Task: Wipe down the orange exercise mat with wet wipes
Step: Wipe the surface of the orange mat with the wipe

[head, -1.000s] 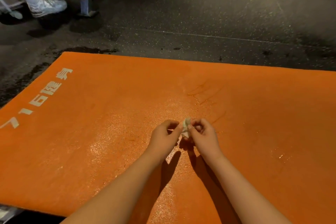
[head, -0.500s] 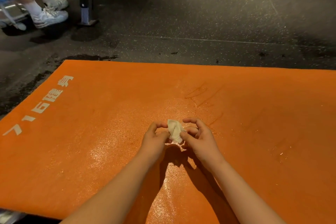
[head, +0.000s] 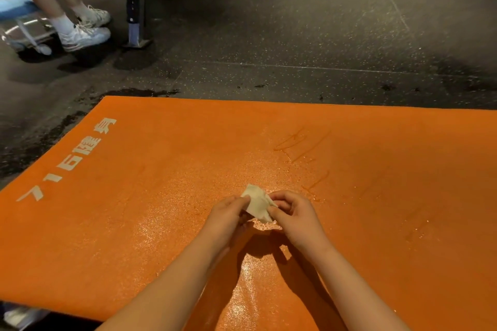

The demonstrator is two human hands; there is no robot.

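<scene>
Two grips, left hand and right hand, tight on wipe; seemingly damp mat, speckled floor.

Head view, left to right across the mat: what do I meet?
On the mat: lettering → left hand → wipe → right hand. Both hands pinch the wipe.

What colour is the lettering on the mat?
Pale white-grey lettering on the orange mat, along its left edge; head view, the only one.
</scene>
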